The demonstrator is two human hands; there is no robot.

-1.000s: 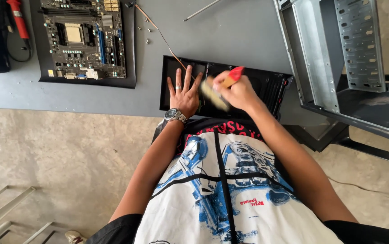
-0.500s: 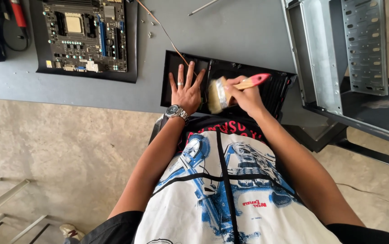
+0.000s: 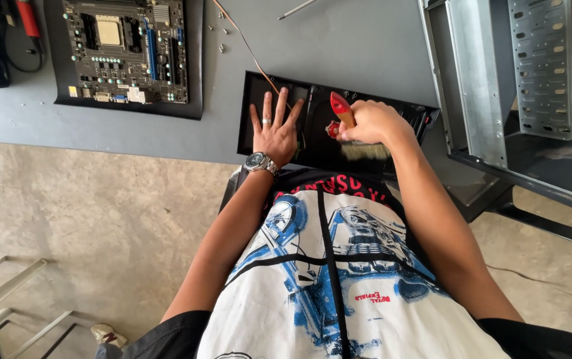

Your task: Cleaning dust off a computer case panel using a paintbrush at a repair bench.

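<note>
Brush on black panel at the table's near edge, right hand working, left hand bracing.

I see the paintbrush (image 3: 352, 133), red handle and pale bristles, gripped in the right hand (image 3: 374, 123), fist closed round the handle; bristles rest on the black panel (image 3: 319, 143) just below the knuckles, handle tip pointing up-left toward the left hand (image 3: 274, 129). Left hand lies flat, fingers spread, pressing the panel's left half, just beside the brush. The panel's long axis runs left-right along the grey table (image 3: 352, 53) edge, right in front of the torso; right hand is nearer the uncovered right end. Limits: the open metal case (image 3: 498, 80) stands close on the right, a thin wire (image 3: 249, 46) crosses the panel's top-left corner, loose screws (image 3: 221, 40) and the motherboard (image 3: 126, 50) sit well apart up-left. Bare tabletop beyond the panel.
</note>
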